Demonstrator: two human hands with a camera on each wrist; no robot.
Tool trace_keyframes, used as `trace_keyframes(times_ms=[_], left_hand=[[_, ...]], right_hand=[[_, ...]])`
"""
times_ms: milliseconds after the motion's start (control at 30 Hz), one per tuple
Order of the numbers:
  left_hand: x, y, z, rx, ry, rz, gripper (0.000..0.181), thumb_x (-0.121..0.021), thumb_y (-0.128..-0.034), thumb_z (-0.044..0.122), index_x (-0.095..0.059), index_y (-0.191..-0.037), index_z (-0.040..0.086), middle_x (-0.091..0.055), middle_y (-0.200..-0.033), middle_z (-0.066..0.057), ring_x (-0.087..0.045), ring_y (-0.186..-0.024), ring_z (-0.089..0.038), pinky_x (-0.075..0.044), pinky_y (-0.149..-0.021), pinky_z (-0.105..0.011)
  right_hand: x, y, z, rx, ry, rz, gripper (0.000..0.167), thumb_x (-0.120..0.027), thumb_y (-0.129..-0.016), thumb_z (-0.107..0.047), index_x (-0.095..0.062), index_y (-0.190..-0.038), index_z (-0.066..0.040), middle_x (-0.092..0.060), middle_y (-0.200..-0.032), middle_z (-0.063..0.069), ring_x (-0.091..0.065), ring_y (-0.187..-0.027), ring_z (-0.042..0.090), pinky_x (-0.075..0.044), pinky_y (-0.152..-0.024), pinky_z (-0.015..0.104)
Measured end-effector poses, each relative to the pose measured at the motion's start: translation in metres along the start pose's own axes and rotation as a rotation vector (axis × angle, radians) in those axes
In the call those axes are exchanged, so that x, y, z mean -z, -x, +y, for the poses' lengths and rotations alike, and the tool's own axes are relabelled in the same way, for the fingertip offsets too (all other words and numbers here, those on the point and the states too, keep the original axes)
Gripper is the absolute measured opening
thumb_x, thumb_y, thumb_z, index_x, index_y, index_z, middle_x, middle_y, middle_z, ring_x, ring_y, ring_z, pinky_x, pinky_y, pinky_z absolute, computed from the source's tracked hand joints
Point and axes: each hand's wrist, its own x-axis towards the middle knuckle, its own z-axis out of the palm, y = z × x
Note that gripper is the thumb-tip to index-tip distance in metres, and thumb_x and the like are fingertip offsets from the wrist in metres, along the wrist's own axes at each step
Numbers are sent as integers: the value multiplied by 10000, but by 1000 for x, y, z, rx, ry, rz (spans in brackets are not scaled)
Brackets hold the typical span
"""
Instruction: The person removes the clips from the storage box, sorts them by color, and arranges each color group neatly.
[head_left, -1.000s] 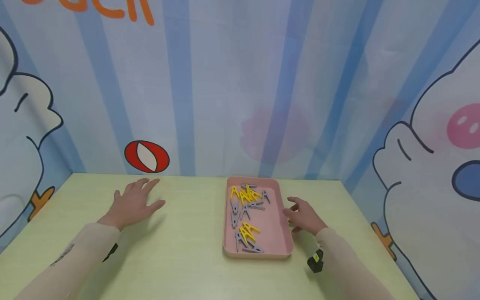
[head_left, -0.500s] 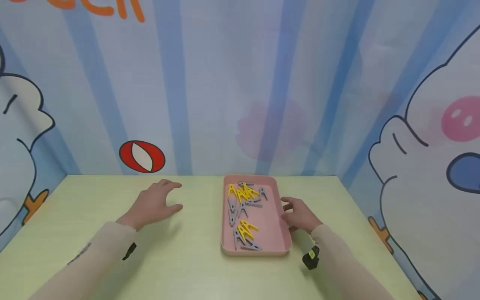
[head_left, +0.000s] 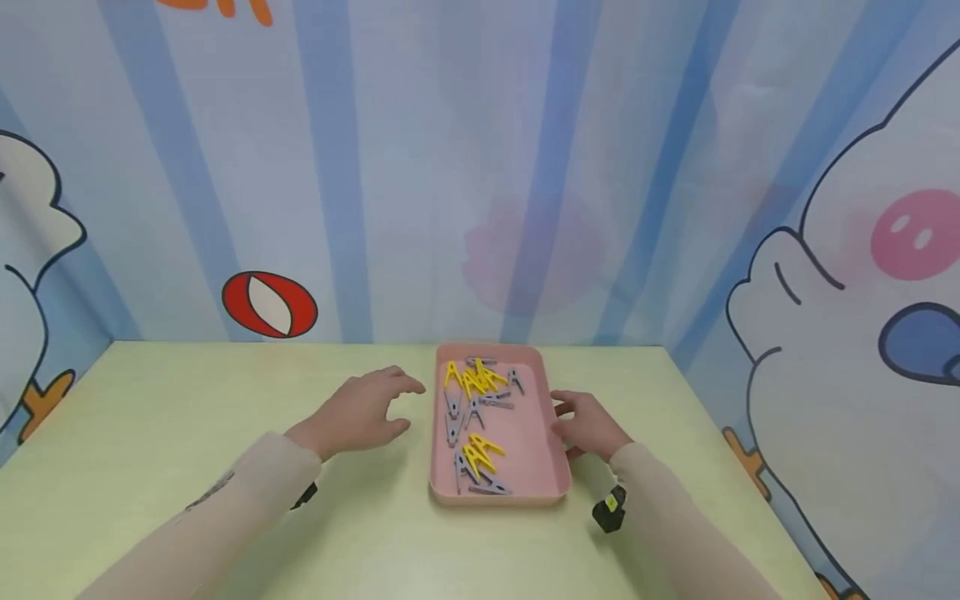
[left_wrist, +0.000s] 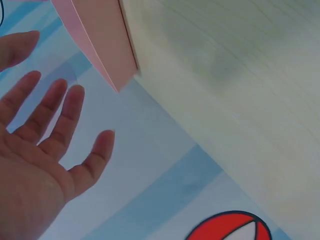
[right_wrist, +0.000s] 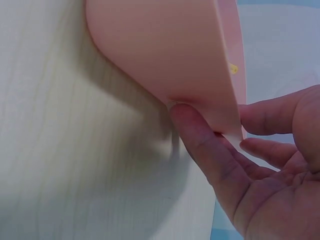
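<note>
A pink tray (head_left: 536, 450) holds several yellow clothespins (head_left: 480, 454) and several grey clothespins (head_left: 453, 429). On its right side my right hand (head_left: 588, 427) grips the wall; in the right wrist view its fingertips (right_wrist: 252, 120) are at the rim and another digit lies against the base edge. My left hand (head_left: 360, 417) is just left of the tray, apart from it, with spread fingers and nothing held. The left wrist view shows that palm beside the tray's outer corner (left_wrist: 112, 65).
The tray stands on a pale wooden table (head_left: 225, 392), close to its back edge. Behind the table hangs a blue striped curtain (head_left: 420, 167) with cartoon figures. Black wrist devices (head_left: 609, 510) sit under both sleeves.
My left hand has moved right, toward the tray's left side. My right hand has come from beside the right wall to gripping it. The head view has shifted slightly.
</note>
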Motion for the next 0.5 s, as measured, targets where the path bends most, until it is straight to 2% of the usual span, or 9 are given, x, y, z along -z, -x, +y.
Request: trace_keyframes(times_ms=[167, 333, 500], left_hand=[[-6, -11, 16, -50, -14, -59, 384, -745, -872, 144, -677, -1250, 136, -642, -1212, -23, -613, -1087, -221, -443, -952, -562], [-16, -24, 28, -103, -28, -88, 343, -717, -894, 123, -692, -1235, 152, -638, -1261, -12, -572, -1190, -220, -412, -979, -596], [-22, -35, 40, -103, -6, -127, 333, -720, -899, 89, -699, -1226, 152, -644, -1260, -1, -558, -1222, -230, -359, -1020, -616]], right_hand=[[-1, -1, -1, -1, 2, 8, 615, -546, -932, 44, -341, -1512, 19, -512, -1330, 274, -681, -913, 287, -577, -598, 410], [-2, -2, -1, -13, -1, 10, 621, -554, -923, 57, -347, -1508, 22, -506, -1332, 281, -678, -908, 295, -576, -593, 406], [-2, -4, 0, -28, 10, 17, 614, -568, -924, 44, -364, -1503, 14, -513, -1330, 273, -674, -932, 297, -577, -590, 400]])
